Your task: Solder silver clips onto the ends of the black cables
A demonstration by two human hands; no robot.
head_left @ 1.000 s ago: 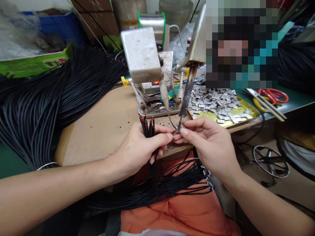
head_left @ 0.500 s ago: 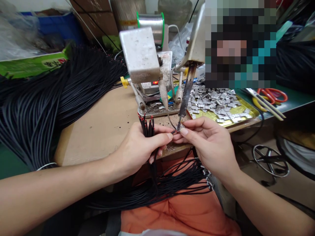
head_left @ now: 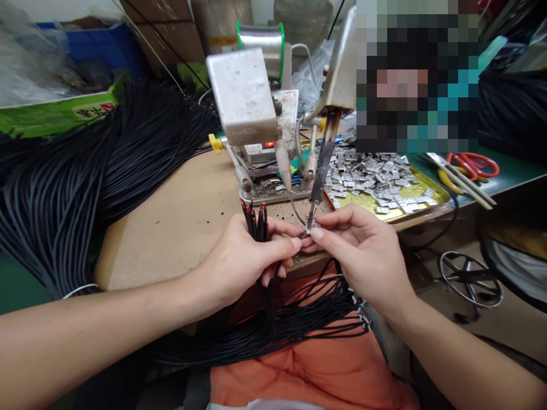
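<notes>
My left hand (head_left: 260, 250) is closed round a bunch of black cables (head_left: 257, 223) whose red-tipped ends stick up. Between its thumb and fingers one cable end points right, toward the soldering iron. My right hand (head_left: 359, 242) pinches a small silvery metal connector (head_left: 314, 228), mostly hidden by the thumb and fingers. The tip of the mounted soldering iron (head_left: 318, 182) comes down onto that spot, apparently touching the connector. Thin solder wire (head_left: 296, 209) runs from the feeder nozzle (head_left: 284, 162) to the same place. Across the lap lie black cables (head_left: 256, 330) with metal connectors on their ends.
A yellow tray (head_left: 438, 196) of loose metal connectors stands behind my right hand. Red-handled scissors (head_left: 474, 166) and tweezers (head_left: 464, 182) lie farther right. A big bundle of black cables (head_left: 106, 165) covers the left side. Behind the soldering stand is a solder spool (head_left: 261, 48); a person sits opposite.
Both hands have shifted very slightly, with the cable end and connector staying under the iron tip. The soldering stand and surroundings look the same.
</notes>
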